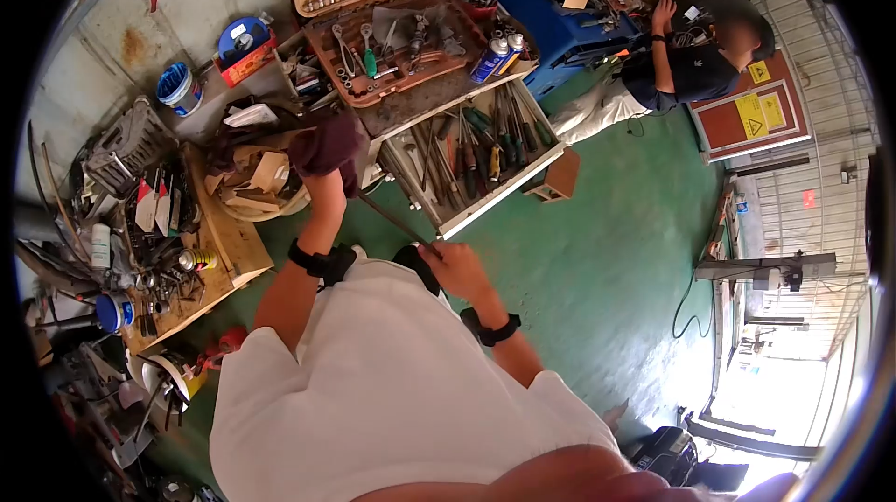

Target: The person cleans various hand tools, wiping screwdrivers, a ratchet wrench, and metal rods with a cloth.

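My left hand is closed around a dark maroon cloth, which covers most of its fingers. A long, thin dark rod slants from the cloth down to my right hand, which is closed on its near end. Whether the rod has a handle is hidden by my fingers. Just beyond my hands, an open drawer holds many screwdrivers and other long tools. Left of the cloth stands a round bin with cardboard scraps.
An open socket-set case lies on the bench above the drawer, beside spray cans. Tools crowd a wooden bench at left. A co-worker stands at the upper right. Green floor extends to the right.
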`<state>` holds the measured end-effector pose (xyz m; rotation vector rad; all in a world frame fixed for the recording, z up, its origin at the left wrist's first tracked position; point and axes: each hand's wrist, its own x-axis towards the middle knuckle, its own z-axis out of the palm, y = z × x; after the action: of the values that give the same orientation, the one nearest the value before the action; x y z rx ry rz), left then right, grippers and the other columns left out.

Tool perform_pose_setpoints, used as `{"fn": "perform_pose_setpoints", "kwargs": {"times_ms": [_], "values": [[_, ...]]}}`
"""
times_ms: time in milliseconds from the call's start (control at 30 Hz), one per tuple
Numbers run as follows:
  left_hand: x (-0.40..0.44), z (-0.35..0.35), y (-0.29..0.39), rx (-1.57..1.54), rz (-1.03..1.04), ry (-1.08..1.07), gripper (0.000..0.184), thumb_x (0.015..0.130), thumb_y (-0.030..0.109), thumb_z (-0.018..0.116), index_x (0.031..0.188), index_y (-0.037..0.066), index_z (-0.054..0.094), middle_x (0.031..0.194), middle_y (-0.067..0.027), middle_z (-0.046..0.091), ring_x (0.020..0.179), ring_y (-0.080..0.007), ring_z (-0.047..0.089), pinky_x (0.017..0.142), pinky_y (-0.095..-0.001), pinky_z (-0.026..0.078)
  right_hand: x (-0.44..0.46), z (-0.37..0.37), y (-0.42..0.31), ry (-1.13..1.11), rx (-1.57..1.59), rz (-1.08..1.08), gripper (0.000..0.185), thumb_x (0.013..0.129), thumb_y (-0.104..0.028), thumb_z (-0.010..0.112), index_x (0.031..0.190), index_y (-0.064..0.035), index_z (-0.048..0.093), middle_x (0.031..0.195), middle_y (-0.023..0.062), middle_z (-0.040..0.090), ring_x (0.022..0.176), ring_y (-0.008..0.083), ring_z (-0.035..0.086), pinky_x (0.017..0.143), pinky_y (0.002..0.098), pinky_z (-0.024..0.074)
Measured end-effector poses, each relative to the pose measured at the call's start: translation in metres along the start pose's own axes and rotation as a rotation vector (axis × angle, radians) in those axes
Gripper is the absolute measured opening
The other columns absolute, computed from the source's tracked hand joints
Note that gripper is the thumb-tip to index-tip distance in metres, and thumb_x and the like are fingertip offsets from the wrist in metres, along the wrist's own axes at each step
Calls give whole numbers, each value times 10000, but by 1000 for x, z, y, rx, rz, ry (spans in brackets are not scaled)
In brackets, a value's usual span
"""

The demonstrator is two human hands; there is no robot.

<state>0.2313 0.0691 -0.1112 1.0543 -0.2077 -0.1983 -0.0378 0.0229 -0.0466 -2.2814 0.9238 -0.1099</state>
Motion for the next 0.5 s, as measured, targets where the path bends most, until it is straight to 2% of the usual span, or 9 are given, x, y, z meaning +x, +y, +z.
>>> {"fn": "perform_pose_setpoints", "kwargs": {"times_ms": [67, 133, 233, 267, 333, 367, 400, 467, 500], "values": [[3, 5, 5, 142, 109, 0, 206, 911, 118, 607, 1095, 42, 557, 1043, -53, 582, 930, -173, 549, 841, -307, 447, 3, -4, 8, -10, 13, 27, 327, 906, -330, 612, 749, -42, 621, 662, 205, 587, 673, 421, 581, 556, 489, 441], [3, 1, 14, 206, 180, -290, 200, 880, 90, 639, 1058, 47, 559, 991, -51, 577, 900, -151, 548, 834, -295, 446, 4, -30, 10, 1, -6, -8, 319, 900, -331, 616, 756, -46, 630, 662, 200, 591, 667, 423, 577, 557, 491, 441], [-6, 11, 49, 74, 102, -504, 204, 841, 71, 674, 1009, 57, 559, 967, -41, 571, 898, -124, 548, 829, -284, 443, 5, -53, 18, -4, -41, -33, 286, 889, -317, 621, 770, -58, 650, 655, 189, 596, 660, 421, 582, 560, 485, 453], [-14, 19, 59, 73, 99, -502, 204, 841, 71, 674, 1009, 57, 559, 967, -41, 571, 898, -124, 548, 829, -284, 443, 4, -56, 20, -19, -63, -17, 261, 882, -302, 621, 777, -65, 660, 648, 184, 598, 658, 417, 590, 563, 478, 465], [-30, 34, 77, 165, 293, -529, 197, 824, 68, 690, 970, 67, 559, 919, -29, 581, 867, -103, 548, 798, -275, 447, 3, -49, 30, 54, -152, -1, 231, 873, -276, 615, 780, -71, 668, 659, 182, 609, 661, 412, 602, 573, 474, 482], [-35, 33, 90, 272, 331, -558, 260, 762, 62, 734, 967, 79, 575, 858, -53, 616, 799, -165, 601, 758, -299, 472, 1, -44, 35, 127, -234, 16, 203, 864, -251, 608, 783, -77, 675, 669, 181, 620, 663, 408, 614, 583, 470, 500], [-32, 33, 93, 275, 329, -555, 260, 762, 62, 734, 967, 79, 575, 858, -53, 616, 799, -165, 601, 758, -299, 472, -1, -42, 31, 123, -232, 15, 203, 864, -251, 608, 783, -77, 675, 669, 181, 620, 663, 408, 614, 583, 470, 500], [-22, 25, 98, 509, 833, -809, 328, 698, 79, 752, 986, 96, 596, 826, -92, 637, 752, -278, 627, 718, -351, 490, -9, -36, 22, 152, -367, 111, 172, 847, -224, 595, 802, -93, 697, 716, 192, 646, 683, 413, 634, 616, 479, 526], [-21, 24, 106, 622, 932, -860, 363, 666, 131, 737, 1008, 125, 617, 848, -121, 638, 777, -360, 614, 703, -405, 484, -11, -33, 25, 141, -358, 112, 172, 847, -224, 595, 802, -93, 697, 716, 192, 646, 683, 413, 634, 616, 479, 526]]}}
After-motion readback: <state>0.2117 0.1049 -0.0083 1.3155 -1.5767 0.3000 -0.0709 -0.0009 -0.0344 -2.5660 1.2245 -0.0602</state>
